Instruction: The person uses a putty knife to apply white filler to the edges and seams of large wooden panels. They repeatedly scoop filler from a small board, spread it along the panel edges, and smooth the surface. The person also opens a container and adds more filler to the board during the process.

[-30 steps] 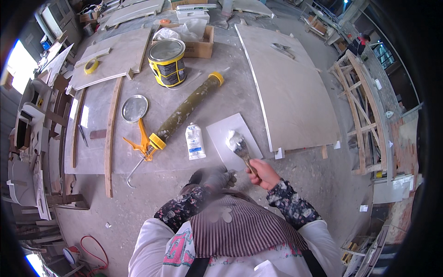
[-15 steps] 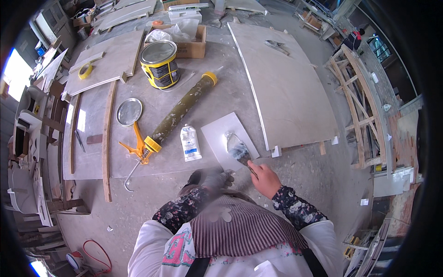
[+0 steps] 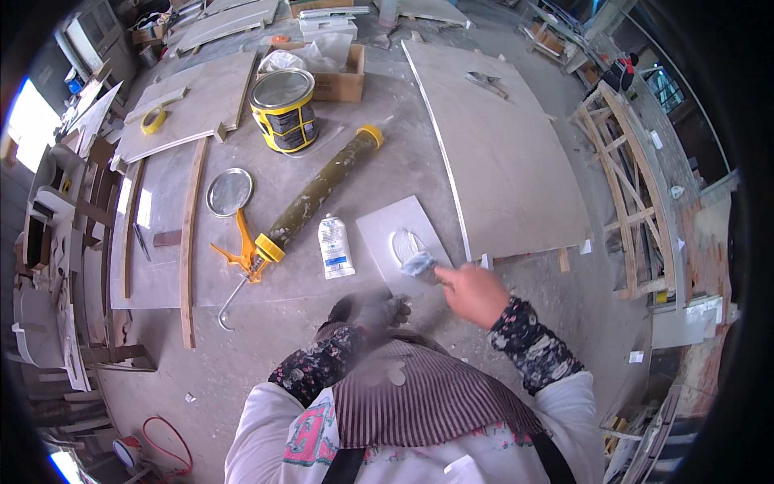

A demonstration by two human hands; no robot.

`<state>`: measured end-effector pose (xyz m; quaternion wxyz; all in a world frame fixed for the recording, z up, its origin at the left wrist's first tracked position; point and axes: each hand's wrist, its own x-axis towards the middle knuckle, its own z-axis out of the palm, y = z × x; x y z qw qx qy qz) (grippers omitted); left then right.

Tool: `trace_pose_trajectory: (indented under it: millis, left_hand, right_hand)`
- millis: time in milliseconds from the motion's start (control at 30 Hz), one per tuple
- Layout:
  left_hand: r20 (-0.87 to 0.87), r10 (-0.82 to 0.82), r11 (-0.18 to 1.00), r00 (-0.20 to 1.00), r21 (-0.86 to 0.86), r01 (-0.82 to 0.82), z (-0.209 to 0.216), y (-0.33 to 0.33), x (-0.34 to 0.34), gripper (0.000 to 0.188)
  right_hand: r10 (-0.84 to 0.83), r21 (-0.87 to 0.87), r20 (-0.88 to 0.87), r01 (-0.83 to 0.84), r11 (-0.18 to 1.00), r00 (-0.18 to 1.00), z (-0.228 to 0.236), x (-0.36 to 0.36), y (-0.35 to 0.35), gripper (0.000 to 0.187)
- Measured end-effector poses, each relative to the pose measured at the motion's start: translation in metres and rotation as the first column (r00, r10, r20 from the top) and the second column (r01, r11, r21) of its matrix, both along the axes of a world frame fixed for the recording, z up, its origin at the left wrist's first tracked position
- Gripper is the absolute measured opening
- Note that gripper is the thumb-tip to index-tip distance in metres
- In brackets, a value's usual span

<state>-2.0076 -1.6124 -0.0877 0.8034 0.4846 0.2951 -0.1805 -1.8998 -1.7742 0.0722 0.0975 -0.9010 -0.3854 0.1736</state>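
My right hand [image 3: 474, 294] is closed around the handle of a putty knife [image 3: 419, 264], its blade smeared with pale paste. Under and beyond the blade, a round patch of white paste [image 3: 403, 242] lies on a small light-grey board [image 3: 383, 222]. At the board's near corner, my grey-gloved left hand [image 3: 380, 313] has its fingers curled; a blur covers part of it, and what it grips cannot be made out. Left of the board lies a white tube [image 3: 334, 248] with a blue band. Farther left rests an olive caulking gun [image 3: 322, 185] with a yellow trigger and caps.
A yellow-and-black can [image 3: 284, 113] stands before a cardboard box [image 3: 339, 85]. A round metal lid [image 3: 230, 192] lies beside the gun. To the right is a large stone slab [image 3: 508, 153] with pliers [image 3: 486, 84] on it; wooden strips [image 3: 192, 242] and yellow tape [image 3: 153, 121] are at left.
My right hand has shifted right and slightly up, tilting the putty knife flatter and uncovering more of the white paste. My left hand stays by the board's corner.
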Motion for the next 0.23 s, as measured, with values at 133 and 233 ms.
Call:
trace_pose_trajectory:
  millis: [133,233]
  left_hand:
    - [-0.059,0.001,1.0,0.998,0.009,0.0,0.0,-0.001,0.002,0.019]
    - [-0.007,0.027,1.0,1.0,-0.009,-0.027,0.0,0.001,-0.001,0.02]
  right_hand:
    - [-0.12,0.213,0.138,0.088,0.973,0.983,-0.025,0.022,0.028,0.037]
    - [-0.069,-0.031,0.073,0.071,0.997,0.995,-0.056,0.002,0.025,0.048]
